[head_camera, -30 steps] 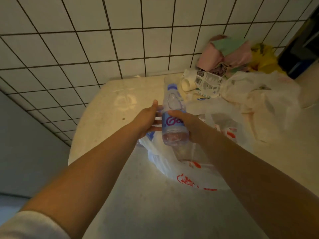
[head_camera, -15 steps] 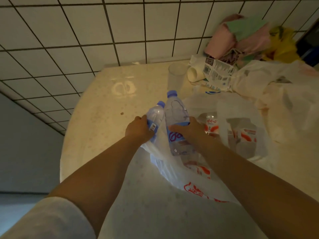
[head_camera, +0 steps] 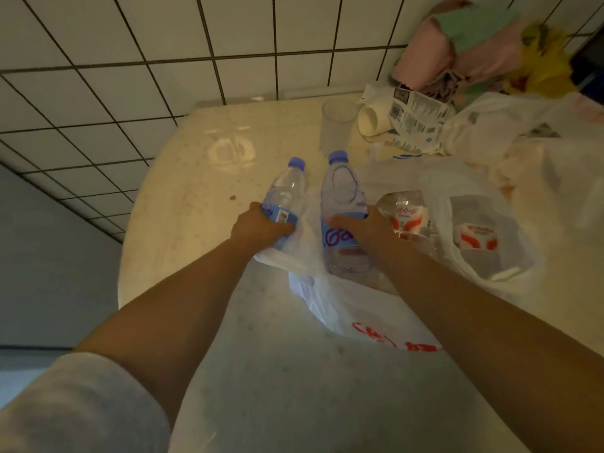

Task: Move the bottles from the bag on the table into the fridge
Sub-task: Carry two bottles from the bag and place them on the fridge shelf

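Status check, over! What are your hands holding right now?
Left hand grips small bottle. Right hand grips bigger bottle, base still in white bag. More bottles in bag. Fridge not in view.

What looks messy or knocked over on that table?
A white cup lies on its side by a crumpled carton near the wall. The bottles in both hands look intact; no spill shows.

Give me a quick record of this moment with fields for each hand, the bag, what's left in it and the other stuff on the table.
left hand: grips a small bottle
right hand: grips a big bottle
bag: white plastic, open, on the table
left in bag: at least two red-label bottles
nearby: clear cup, cloths by the wall
fridge: not in view
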